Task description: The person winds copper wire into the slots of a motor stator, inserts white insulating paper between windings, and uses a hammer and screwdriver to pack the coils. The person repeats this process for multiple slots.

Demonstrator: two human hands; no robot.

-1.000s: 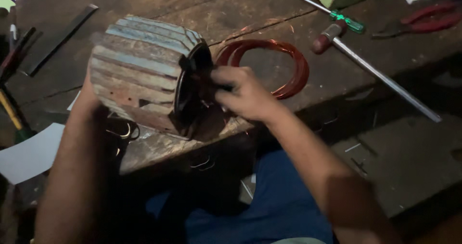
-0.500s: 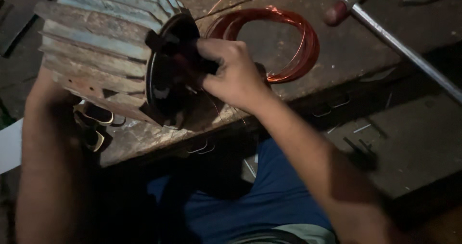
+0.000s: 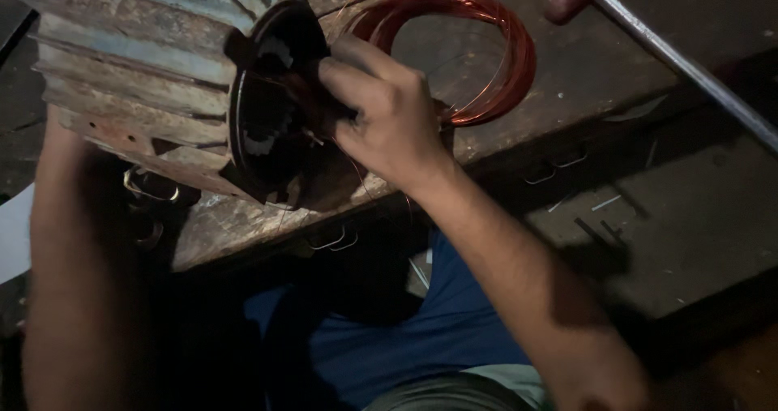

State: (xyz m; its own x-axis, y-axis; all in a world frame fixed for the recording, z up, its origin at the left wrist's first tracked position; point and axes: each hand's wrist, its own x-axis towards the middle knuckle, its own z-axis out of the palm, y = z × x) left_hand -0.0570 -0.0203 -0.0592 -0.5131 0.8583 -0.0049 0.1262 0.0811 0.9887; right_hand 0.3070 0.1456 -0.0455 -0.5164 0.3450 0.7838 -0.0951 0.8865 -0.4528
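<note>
Two hands are engaged: the right hand point(image 3: 389, 115), fingers pinched at the open end of a ribbed grey metal motor housing point(image 3: 154, 62), beside a copper wire coil point(image 3: 486, 54), the left hand's grip being hidden behind it, apparently steadying.

Dim warm light from above, deep shadows below the bench (lap nearly black), soft motion blur

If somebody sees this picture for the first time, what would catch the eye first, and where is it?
First, the big ribbed motor housing lying on its side at the upper left of the wooden bench, with the right hand at its dark open end. Just behind the hand lies a shiny coil of copper wire. The left hand is hidden behind the housing; only its forearm shows.
</note>
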